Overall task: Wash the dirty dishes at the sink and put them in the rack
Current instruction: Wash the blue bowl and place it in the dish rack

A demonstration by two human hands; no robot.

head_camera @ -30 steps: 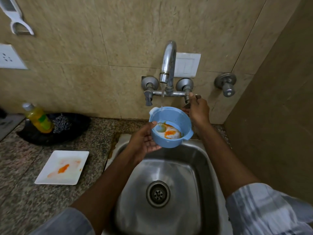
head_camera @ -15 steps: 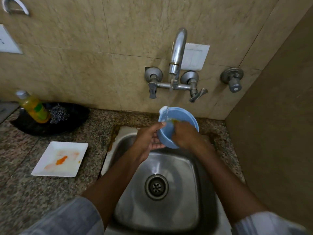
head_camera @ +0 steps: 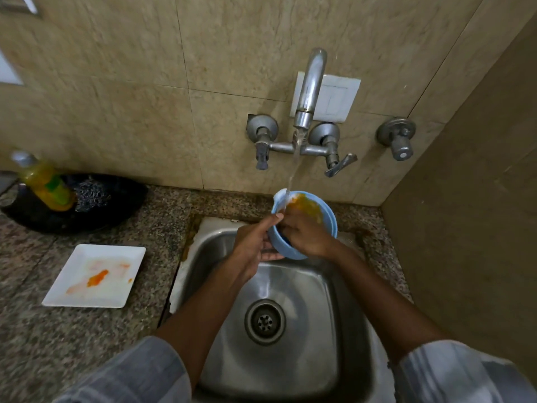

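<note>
A light blue bowl with orange food residue inside is held over the back of the steel sink, under the stream of water from the tap. My left hand grips the bowl's left rim and side, thumb up at the rim. My right hand reaches into the bowl, its fingers inside and partly hidden by the rim. A dirty white square plate with orange smears lies on the counter left of the sink.
A black tray at the back left holds a yellow dish-soap bottle and a steel scrubber. The granite counter wraps around the sink. A tiled wall stands close on the right. The drain sits mid-basin.
My right hand left the tap handle and went into the bowl. The bowl moved lower under the stream, and water now runs onto its rim.
</note>
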